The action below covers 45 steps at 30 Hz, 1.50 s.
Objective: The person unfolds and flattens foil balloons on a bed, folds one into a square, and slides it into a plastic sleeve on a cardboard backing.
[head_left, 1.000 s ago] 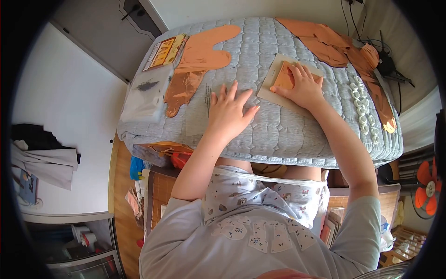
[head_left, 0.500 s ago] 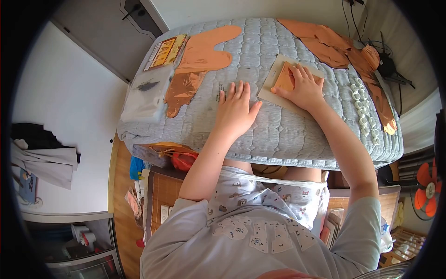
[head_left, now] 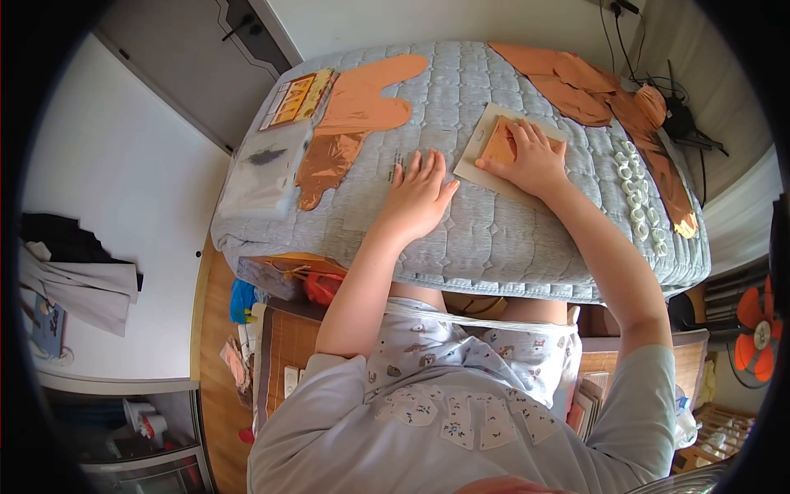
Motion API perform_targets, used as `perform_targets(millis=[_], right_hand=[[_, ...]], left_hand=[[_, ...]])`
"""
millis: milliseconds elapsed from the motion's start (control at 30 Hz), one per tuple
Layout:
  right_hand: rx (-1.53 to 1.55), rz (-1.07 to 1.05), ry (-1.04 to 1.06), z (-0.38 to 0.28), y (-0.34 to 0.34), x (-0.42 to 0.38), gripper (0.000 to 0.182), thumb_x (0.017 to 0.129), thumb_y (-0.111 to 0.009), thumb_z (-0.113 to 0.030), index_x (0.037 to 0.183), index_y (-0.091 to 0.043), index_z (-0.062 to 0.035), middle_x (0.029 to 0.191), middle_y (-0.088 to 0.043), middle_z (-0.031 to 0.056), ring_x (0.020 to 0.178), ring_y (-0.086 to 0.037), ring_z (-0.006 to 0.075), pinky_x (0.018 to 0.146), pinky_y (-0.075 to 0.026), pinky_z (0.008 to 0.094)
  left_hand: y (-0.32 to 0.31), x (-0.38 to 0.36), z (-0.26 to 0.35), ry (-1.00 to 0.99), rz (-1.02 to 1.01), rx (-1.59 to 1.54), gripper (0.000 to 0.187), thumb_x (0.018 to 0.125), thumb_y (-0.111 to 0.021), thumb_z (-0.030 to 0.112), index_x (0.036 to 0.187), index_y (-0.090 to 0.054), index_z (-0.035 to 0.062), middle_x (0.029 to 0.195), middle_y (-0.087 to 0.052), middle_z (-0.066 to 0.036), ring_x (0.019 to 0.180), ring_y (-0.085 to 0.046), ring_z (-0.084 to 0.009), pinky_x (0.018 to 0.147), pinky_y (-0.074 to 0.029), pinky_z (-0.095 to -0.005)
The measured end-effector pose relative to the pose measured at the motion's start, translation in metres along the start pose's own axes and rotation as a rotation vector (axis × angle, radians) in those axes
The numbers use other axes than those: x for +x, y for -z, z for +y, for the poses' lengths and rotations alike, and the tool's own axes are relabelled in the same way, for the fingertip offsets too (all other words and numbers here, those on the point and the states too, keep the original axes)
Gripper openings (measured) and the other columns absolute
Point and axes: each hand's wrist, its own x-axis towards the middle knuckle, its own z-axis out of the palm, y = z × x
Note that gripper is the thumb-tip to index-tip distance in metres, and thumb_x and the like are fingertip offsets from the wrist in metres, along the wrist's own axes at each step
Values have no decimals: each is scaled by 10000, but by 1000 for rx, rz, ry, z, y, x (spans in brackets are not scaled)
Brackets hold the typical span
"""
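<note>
My left hand (head_left: 418,198) lies flat, fingers spread, on a clear plastic sheet (head_left: 370,198) with small print, spread over the grey quilted pad (head_left: 494,239) that covers the table. My right hand (head_left: 533,158) presses palm-down on a small orange-brown piece (head_left: 498,142) that sits on a beige card (head_left: 481,132) with a hang hole. Neither hand grips anything; both rest on top of what is under them.
Orange cut-out shapes (head_left: 362,95) and a shiny copper foil piece (head_left: 325,160) lie at the left. A clear bag (head_left: 262,169) and a printed card (head_left: 295,97) sit at the left edge. More orange pieces (head_left: 576,82) and a row of white rings (head_left: 638,198) fill the right side.
My left hand slid up and right across the clear sheet, towards the beige card. My right hand stayed pressed on the orange piece. The view shifted slightly.
</note>
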Motion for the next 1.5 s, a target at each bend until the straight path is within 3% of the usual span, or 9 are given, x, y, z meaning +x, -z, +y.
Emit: perform_targets(millis=[233, 333, 833, 900, 933, 1000, 1100, 1200, 1500], right_hand=[[-2, 20, 32, -4, -4, -13, 1143, 711, -591, -911, 1522, -456, -116, 1612, -411, 109, 1529, -319, 274, 1187, -155, 624], [11, 22, 58, -5, -4, -24, 1168, 702, -594, -915, 1530, -442, -107, 1623, -390, 127, 1538, -300, 286, 1195, -137, 655], [37, -11, 229, 5, -6, -48, 1144, 714, -615, -887, 1567, -392, -158, 1642, -353, 134, 1545, -280, 301, 1206, -129, 669], [13, 12, 253, 5, -7, -49, 957, 848, -555, -803, 1555, -413, -174, 1647, -345, 130, 1543, -277, 310, 1193, -136, 678], [11, 11, 250, 6, -8, -48, 957, 848, -555, -803, 1555, -413, -174, 1647, -345, 130, 1543, -277, 310, 1193, -136, 678], [33, -16, 239, 6, -12, -44, 719, 986, -467, -645, 1541, -435, -191, 1656, -331, 126, 1545, -269, 315, 1184, -136, 688], [-4, -18, 240, 6, -17, -42, 569, 1049, -393, -495, 1526, -457, -190, 1661, -320, 122, 1547, -265, 312, 1182, -138, 692], [27, -22, 284, 0, -19, -36, 543, 1056, -355, -482, 1496, -463, -181, 1643, -347, 135, 1541, -287, 306, 1171, -140, 741], [41, -5, 284, -12, -23, -28, 520, 1053, -430, -422, 1505, -447, -165, 1652, -342, 102, 1536, -295, 304, 1171, -177, 706]], left_hand=[[1, 10, 14, 105, -18, -66, 674, 1109, -247, 448, 1616, -216, 6, 1688, -223, -187, 1578, -148, -361, 1273, -113, -534], [-4, 10, 22, 137, 30, -50, 642, 1105, -277, 414, 1596, -273, 0, 1670, -277, -184, 1564, -196, -374, 1264, -141, -557], [-21, 21, 29, -82, 131, 38, 609, 1057, -417, 346, 1550, -370, -9, 1633, -354, -185, 1534, -278, -375, 1241, -207, -575], [-20, 24, 29, -99, 105, -21, 599, 1058, -408, 343, 1547, -379, -1, 1625, -369, -182, 1529, -288, -378, 1239, -217, -573], [-20, 24, 29, -102, 104, -23, 599, 1058, -408, 343, 1547, -379, -1, 1625, -369, -182, 1529, -288, -378, 1239, -217, -573], [-18, 24, 29, -105, 107, -24, 589, 1060, -391, 339, 1550, -383, 12, 1625, -372, -177, 1527, -291, -379, 1241, -215, -570], [-16, 22, 33, -107, 85, -8, 585, 1060, -377, 338, 1550, -389, 19, 1629, -367, -176, 1529, -287, -380, 1241, -215, -571], [-16, 24, 34, -98, 64, 22, 583, 1060, -375, 337, 1550, -394, 23, 1636, -355, -174, 1533, -277, -381, 1241, -213, -574], [-3, 17, 22, -120, 33, -54, 621, 1026, -425, 317, 1549, -375, -15, 1640, -330, -209, 1541, -251, -400, 1246, -207, -573]])
